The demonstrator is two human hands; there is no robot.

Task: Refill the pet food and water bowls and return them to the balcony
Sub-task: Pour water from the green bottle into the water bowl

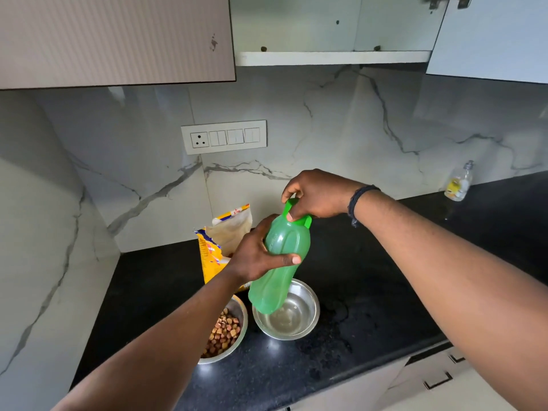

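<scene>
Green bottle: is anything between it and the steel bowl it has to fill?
Only its own cap, on the bottle's mouth with the right hand gripping it. The left hand holds the green bottle directly above the water bowl, whose open top is uncovered. The kibble bowl sits beside it.

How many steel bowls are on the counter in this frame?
2. One steel bowl holding kibble sits left, partly behind the left forearm; the other steel bowl, holding some water, sits right of it under the green bottle. None seems hidden.
</scene>
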